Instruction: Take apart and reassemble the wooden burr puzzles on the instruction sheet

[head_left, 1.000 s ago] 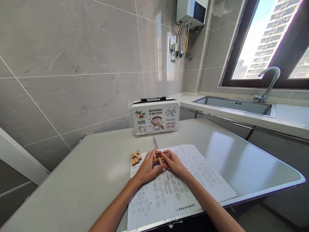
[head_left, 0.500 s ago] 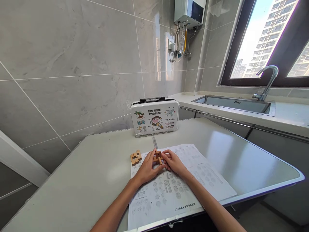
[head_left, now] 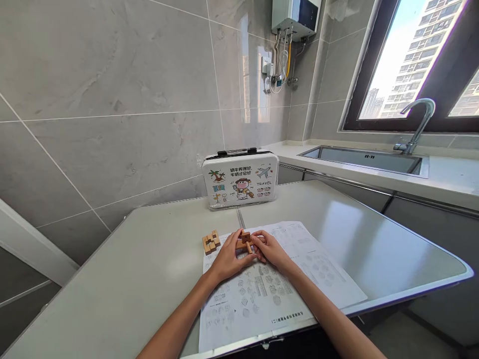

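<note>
Between my two hands are joined wooden puzzle pieces (head_left: 245,238), with a short round peg sticking out toward me. My left hand (head_left: 229,258) is closed around their left side, thumb below and fingers behind. From the right, my right hand (head_left: 270,249) pinches the same pieces with thumb and fingertips; part of them is hidden by the fingers. Left of my left hand, a cluster of notched wooden blocks (head_left: 211,243) lies at the paper's upper left corner. Under both hands is a printed sheet (head_left: 258,319) covered with small puzzle drawings.
A white case with cartoon prints (head_left: 241,185) stands upright at the back of the folding table (head_left: 149,279), against the tiled wall. To the right, a counter holds a sink (head_left: 366,158) and a tap (head_left: 419,122). A water heater (head_left: 295,17) hangs on the wall.
The view has shifted very slightly. Both hands stay on the wooden pieces, with only a small shift in how the pieces and peg sit between the fingers.
</note>
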`<action>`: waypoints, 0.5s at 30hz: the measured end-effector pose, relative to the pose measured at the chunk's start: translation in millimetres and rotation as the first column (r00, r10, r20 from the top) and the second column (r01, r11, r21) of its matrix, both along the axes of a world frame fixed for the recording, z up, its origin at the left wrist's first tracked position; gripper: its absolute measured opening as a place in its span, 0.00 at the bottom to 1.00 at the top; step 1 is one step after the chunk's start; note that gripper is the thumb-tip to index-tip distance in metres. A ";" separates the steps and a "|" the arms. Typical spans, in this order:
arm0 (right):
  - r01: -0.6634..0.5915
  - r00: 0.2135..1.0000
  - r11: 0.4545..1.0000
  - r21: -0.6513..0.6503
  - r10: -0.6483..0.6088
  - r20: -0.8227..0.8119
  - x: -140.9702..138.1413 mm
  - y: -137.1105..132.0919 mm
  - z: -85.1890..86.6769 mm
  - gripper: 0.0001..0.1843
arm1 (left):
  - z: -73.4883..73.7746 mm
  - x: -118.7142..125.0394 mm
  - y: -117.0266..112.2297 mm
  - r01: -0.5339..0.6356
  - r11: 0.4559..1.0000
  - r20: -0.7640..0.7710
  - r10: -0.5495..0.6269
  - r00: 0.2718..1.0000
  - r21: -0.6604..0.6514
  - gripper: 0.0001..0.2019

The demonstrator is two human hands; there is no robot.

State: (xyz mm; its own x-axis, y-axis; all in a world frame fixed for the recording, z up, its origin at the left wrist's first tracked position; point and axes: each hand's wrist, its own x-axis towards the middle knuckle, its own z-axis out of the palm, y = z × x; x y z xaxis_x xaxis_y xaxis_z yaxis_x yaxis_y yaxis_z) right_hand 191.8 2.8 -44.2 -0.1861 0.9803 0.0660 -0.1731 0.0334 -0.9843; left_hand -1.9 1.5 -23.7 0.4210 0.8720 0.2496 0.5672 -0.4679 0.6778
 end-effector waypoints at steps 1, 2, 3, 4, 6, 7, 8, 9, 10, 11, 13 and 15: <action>-0.002 1.000 1.000 0.001 0.002 -0.007 -0.1 0.2 -0.4 0.28 | 0.6 -0.1 0.1 0.003 1.000 0.002 -0.003 1.000 0.004 0.44; -0.002 1.000 1.000 0.007 0.002 -0.012 -0.3 0.4 -1.1 0.28 | 1.3 -0.1 0.0 0.003 1.000 0.005 -0.003 1.000 0.011 0.44; 0.001 1.000 1.000 0.016 -0.001 -0.015 -0.5 0.6 -1.9 0.28 | 2.2 0.0 -0.3 0.002 1.000 0.008 -0.002 1.000 0.020 0.45; 0.006 1.000 1.000 0.024 -0.005 -0.017 -0.7 0.8 -2.7 0.28 | 3.4 0.2 -0.9 0.000 0.999 0.013 -0.001 1.000 0.033 0.45; 0.014 1.000 0.999 0.037 -0.013 -0.022 -1.0 1.1 -3.8 0.28 | 6.4 1.0 -2.5 0.000 0.998 0.024 -0.001 1.000 0.065 0.43; 0.013 1.000 0.999 0.040 -0.012 -0.025 -1.0 1.2 -3.9 0.28 | 8.1 1.5 -3.4 0.001 0.997 0.028 -0.003 1.000 0.082 0.43; 0.010 1.000 0.999 0.040 -0.009 -0.029 -1.0 1.2 -3.4 0.29 | 9.9 2.1 -4.4 0.002 0.995 0.033 -0.005 0.999 0.098 0.42; 0.005 0.999 0.999 0.036 -0.004 -0.033 -0.9 0.9 -2.3 0.29 | 11.6 2.7 -5.3 0.002 0.994 0.039 -0.006 0.999 0.111 0.41; 0.002 0.999 1.000 0.030 -0.001 -0.037 -0.7 0.4 -0.7 0.29 | 13.1 3.4 -6.1 -0.001 0.993 0.045 -0.004 0.999 0.119 0.40; 0.000 0.999 1.000 0.022 0.001 -0.041 -0.5 -0.3 1.3 0.29 | 14.4 4.1 -6.8 -0.004 0.993 0.050 -0.002 0.999 0.121 0.40; 0.000 0.998 1.000 0.004 0.001 -0.057 0.2 -2.6 6.3 0.29 | 16.2 5.5 -8.0 -0.014 0.994 0.063 0.007 0.998 0.111 0.40; -0.003 0.997 1.000 -0.009 0.002 -0.082 1.4 -5.4 11.5 0.29 | 17.3 6.8 -9.1 -0.029 0.995 0.077 0.022 0.997 0.100 0.40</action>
State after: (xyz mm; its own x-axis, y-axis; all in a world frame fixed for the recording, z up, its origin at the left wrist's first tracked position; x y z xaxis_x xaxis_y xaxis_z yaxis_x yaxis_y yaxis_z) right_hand 193.2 -2.6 -32.7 -0.1829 0.9805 0.0724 -0.2536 0.0241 -0.9670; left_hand 5.0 -7.5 -6.4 0.3755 0.8509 0.3674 0.5285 -0.5222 0.6694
